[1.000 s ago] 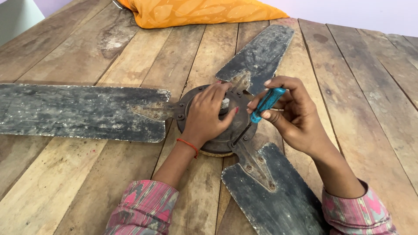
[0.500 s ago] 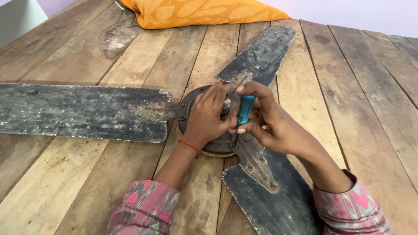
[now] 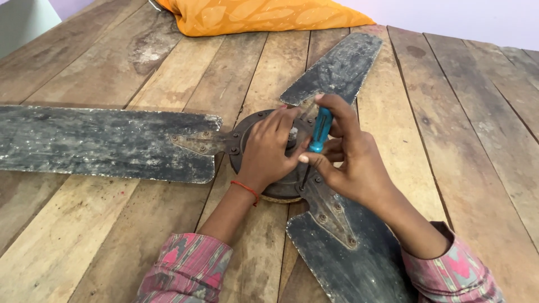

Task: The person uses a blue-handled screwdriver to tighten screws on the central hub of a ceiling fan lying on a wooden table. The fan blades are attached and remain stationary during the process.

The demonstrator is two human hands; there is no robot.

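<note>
The right hand (image 3: 353, 160) is closed around a blue-handled screwdriver (image 3: 321, 130), fingers wrapped on the handle and the shaft angled down to the edge of the fan hub (image 3: 247, 140), close to where the near blade's bracket (image 3: 331, 210) is screwed on. The left hand (image 3: 269, 148) lies spread over the top of the hub, fingers curled on it but gripping nothing loose. The tip itself is hidden behind the fingers, so whether it sits in a screw head cannot be told. If it is not seated square, it could skid off the rusty metal and jab the left hand's fingers, which lie just beside the shaft. The fan lies flat on the plank table (image 3: 460, 112), three dusty blades spread out; a hard push could turn or slide it unless the left hand bears down. An orange cushion (image 3: 258, 14) lies well apart at the far edge.
</note>
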